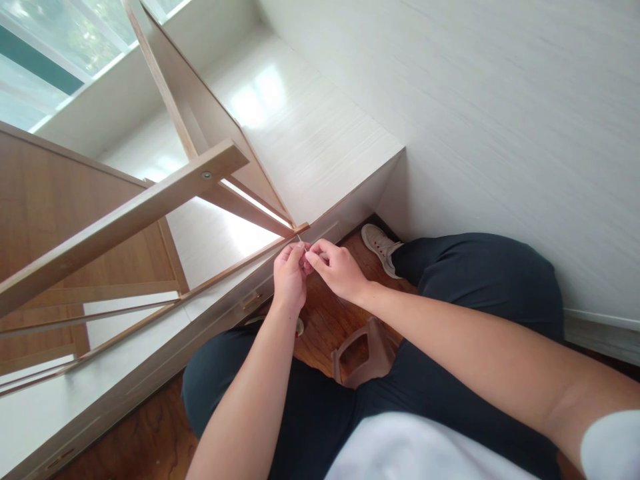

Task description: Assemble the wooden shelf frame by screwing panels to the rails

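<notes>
Left hand (290, 272) and right hand (334, 265) meet, fingers closed, pinching a small metal pin (299, 238) at the wooden panel's (150, 200) corner

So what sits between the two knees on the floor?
In the head view, a small brown box rests on the wooden floor between the dark-trousered legs.

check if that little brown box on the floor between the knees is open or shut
Open. The brown box lies between the person's legs with its hollow inside facing up and no lid over it. What it holds cannot be told.
</notes>
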Demonstrator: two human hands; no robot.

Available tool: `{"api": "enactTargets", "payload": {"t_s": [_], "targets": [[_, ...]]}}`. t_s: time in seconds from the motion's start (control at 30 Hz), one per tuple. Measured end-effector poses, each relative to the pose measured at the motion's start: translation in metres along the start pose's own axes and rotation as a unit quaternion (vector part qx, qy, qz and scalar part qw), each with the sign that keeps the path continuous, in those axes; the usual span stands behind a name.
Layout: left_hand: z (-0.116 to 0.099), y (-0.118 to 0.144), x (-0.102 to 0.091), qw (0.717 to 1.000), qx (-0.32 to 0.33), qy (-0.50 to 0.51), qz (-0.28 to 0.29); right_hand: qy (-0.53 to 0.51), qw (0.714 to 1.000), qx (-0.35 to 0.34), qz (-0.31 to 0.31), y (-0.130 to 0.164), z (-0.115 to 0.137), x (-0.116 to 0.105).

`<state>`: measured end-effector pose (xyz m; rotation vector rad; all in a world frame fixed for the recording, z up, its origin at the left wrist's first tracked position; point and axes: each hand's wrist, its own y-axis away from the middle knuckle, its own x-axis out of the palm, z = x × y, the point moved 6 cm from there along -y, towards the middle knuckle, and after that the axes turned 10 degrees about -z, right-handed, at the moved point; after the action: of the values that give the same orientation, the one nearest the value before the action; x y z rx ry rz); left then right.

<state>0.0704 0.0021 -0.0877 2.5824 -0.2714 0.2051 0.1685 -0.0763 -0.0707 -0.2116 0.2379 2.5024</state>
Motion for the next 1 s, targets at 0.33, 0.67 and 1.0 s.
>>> {"api": "enactTargets", "payload": {"t_s": [0.33, 0.67, 1.0], "targets": [[0.001, 0.0, 0.001, 1.0, -0.011, -0.003, 0.008, 0.0, 1.0, -0.012, -0.012, -0.001, -0.001, -0.001], [0.002, 0.002, 0.002, 0.999, -0.001, -0.013, 0.031, -0.105, 0.993, 0.06, -0.004, -0.005, -0.013, 0.005], [0.0, 0.003, 0.002, 1.0, -0.003, -0.018, 0.018, -0.213, 0.952, 0.214, 0.058, -0.004, -0.021, 0.017]]}}
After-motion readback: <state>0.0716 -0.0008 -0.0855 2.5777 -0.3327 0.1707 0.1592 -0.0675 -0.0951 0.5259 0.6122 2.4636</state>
